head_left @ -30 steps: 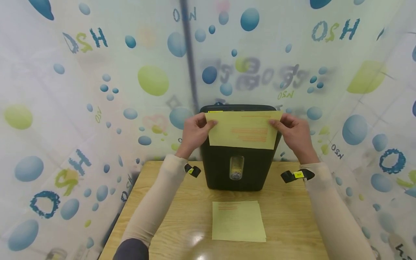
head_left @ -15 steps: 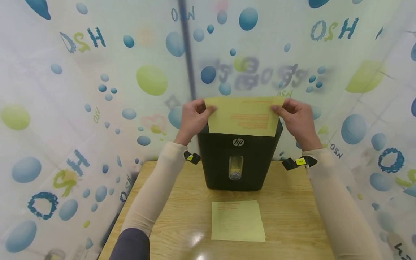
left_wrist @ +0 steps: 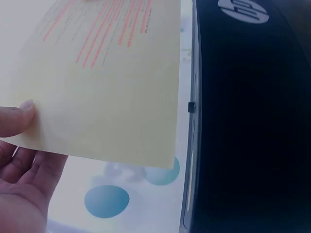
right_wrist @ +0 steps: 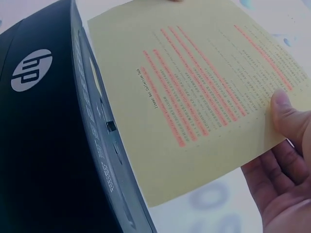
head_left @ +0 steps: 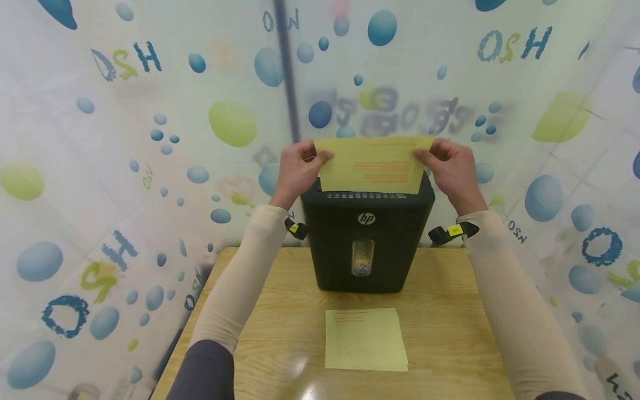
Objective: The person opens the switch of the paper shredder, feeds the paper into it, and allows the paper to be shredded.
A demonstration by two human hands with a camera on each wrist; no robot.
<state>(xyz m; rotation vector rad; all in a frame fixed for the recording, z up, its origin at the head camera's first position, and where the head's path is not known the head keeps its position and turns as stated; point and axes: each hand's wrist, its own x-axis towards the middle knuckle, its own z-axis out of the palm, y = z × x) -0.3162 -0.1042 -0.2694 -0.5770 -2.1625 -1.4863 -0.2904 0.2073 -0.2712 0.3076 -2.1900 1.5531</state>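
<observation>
Yellow sheet, pinched by both hands' fingers, hangs apparently just above black shredder; spare sheets lie nearby.

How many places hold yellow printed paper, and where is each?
2. One yellow printed sheet is pinched by the left hand and right hand above the black shredder; a small stack, possibly several sheets, lies on the wooden table.

So over the last second I've got both hands, left and right, lifting the yellow sheet up. It was hanging down over the front of the black shredder and covering the hp logo; now its bottom edge sits up by the shredder's top, logo fully showing. My forearms have come up too.
</observation>
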